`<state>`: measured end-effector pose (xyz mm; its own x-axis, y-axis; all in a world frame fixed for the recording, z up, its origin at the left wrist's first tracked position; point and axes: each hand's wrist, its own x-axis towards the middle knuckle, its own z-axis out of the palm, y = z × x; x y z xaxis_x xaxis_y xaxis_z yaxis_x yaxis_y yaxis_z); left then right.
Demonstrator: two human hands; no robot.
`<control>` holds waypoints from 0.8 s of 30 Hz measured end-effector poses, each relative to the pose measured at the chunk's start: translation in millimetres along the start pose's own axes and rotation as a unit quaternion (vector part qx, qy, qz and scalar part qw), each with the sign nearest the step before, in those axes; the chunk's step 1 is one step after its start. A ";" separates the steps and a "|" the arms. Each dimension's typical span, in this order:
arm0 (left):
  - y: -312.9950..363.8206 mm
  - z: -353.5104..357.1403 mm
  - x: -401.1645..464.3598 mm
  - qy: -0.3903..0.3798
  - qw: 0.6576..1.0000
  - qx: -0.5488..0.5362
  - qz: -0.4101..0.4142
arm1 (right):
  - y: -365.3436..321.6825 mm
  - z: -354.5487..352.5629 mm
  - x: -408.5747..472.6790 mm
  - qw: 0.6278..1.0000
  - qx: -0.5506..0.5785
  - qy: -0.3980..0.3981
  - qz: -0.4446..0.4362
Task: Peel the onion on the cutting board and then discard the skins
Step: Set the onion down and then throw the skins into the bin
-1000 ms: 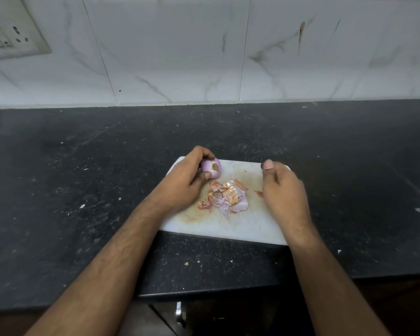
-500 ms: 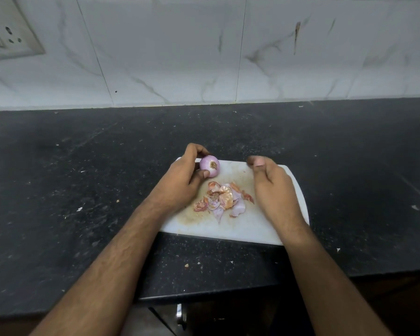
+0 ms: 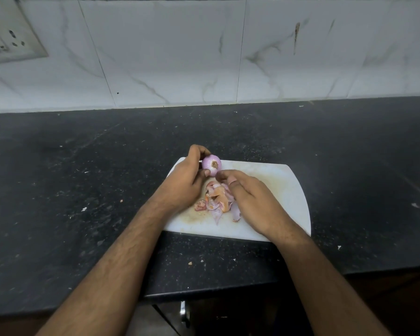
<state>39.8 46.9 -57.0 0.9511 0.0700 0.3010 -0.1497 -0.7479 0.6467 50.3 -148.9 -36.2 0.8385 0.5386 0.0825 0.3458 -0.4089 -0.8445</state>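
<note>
— How many onions?

— One onion, peeled and pale purple, its root end facing the camera. It sits at the far edge of the board, toward the left corner.

— Who has it?

— The left hand grips it, fingers curled over the top and thumb under it. The right hand has its fingers curled, their tips right at the onion's lower side; whether it pinches anything I cannot tell.

— And the skins?

— One loose heap of skins lies mid-board, just below the onion, between the two hands. The right hand covers part of it. The pieces overlap too much to count; they are orange-brown and purple-white.

— What else?

— One white board, stained near the heap, lying on a black bench. The bench carries scattered pale crumbs. Behind it stands a white marbled tile wall, with one socket plate at upper left.
</note>
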 end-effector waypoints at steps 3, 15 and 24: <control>0.6 -0.9 -0.5 -0.010 1.000 0.000 -0.005 | 2.2 -6.7 2.1 0.991 0.051 0.126 0.001; 1.4 -1.5 -0.6 -0.010 1.000 -0.011 0.010 | -15.5 29.6 -5.1 0.987 0.068 0.134 0.051; 7.7 -8.4 -8.3 0.109 0.992 -0.051 -0.040 | -3.0 1.7 -2.5 0.932 0.281 0.212 0.085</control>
<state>28.5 46.2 -48.7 0.8812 0.2766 0.3835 -0.1130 -0.6642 0.7389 46.5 -147.7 -34.8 0.9933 0.1135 0.0230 0.0171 0.0528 -0.9985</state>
